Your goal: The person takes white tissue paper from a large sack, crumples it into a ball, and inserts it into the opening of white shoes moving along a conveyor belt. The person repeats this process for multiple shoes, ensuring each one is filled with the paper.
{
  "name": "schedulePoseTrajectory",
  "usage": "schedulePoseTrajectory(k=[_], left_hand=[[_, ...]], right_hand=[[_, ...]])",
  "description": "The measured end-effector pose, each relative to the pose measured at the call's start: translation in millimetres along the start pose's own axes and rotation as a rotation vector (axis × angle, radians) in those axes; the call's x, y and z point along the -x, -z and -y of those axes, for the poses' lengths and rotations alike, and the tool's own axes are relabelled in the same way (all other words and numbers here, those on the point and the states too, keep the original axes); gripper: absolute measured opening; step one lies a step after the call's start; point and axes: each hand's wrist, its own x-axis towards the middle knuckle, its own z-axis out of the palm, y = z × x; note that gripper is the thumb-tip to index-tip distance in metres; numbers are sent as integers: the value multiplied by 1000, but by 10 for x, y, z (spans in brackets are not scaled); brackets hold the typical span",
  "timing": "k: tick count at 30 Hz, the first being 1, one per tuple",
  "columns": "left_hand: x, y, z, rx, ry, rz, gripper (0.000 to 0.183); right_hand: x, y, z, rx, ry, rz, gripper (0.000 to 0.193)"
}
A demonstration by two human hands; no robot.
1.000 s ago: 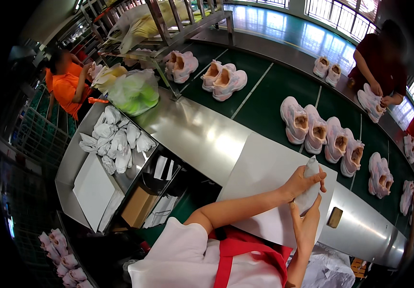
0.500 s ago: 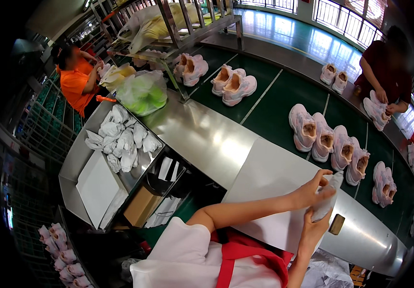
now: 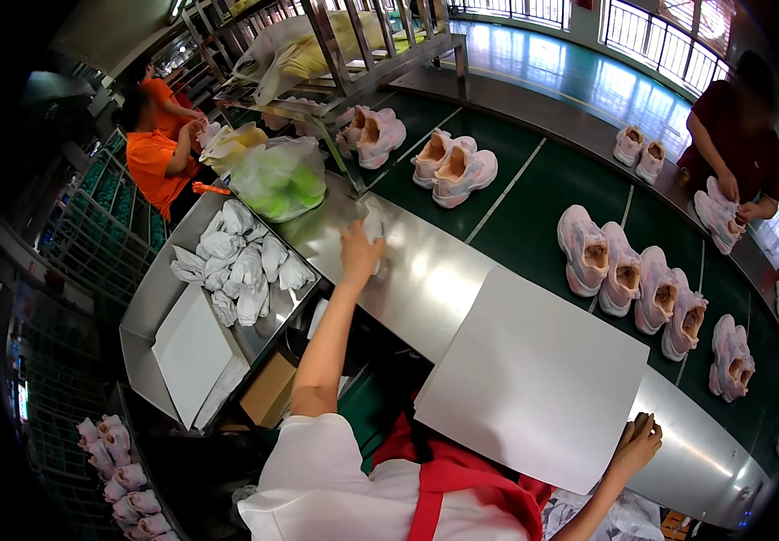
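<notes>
My left hand (image 3: 359, 254) is stretched out over the metal bench and closed on a wad of white tissue paper (image 3: 373, 222). Beside it stands a tray holding several white paper wads (image 3: 247, 275). At the bench's right, my right hand (image 3: 636, 447) has its fingers wrapped round a small brown block (image 3: 645, 420), mostly hidden by them. Between my two arms lies a stack of white paper sheets (image 3: 534, 370), its right corner close to my right hand.
Pale pink sneakers (image 3: 622, 270) stand in pairs on the green conveyor belt (image 3: 516, 203). A plastic bag with bright green contents (image 3: 279, 180) sits beneath a metal rack (image 3: 380, 68). Across the belt a person (image 3: 734, 135) handles a shoe; people in orange (image 3: 150, 149) work at the far left.
My left hand has swung left from the paper stack to the bench by the tray, carrying the paper wad. My right hand has let go of the wad and taken hold of the brown block.
</notes>
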Motion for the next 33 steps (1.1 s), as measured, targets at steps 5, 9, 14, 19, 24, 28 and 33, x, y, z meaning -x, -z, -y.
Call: schedulePoseTrajectory(k=[5, 9, 14, 19, 24, 28, 33], left_hand=[[-771, 3, 920, -335, 84, 196, 59], [-581, 35, 206, -350, -207, -153, 54], [1076, 151, -2228, 592, -777, 495, 15], [2334, -323, -2666, 602, -1527, 822, 15], [2599, -423, -2712, 566, -1194, 822, 36], [2600, -406, -2774, 402, -1434, 668, 45], [2491, -393, -2755, 383, -1586, 548, 11]], right_hand=[[-76, 75, -38, 10, -156, -60, 58], [-182, 178, 136, -251, -166, -79, 45], [-253, 253, 159, -587, -95, -161, 27], [-228, 725, 737, -762, 94, 39, 22], [-284, 245, 992, -526, 82, -52, 9], [-163, 425, 994, -715, 375, 318, 18], [-80, 483, 702, -984, 40, 11, 21]])
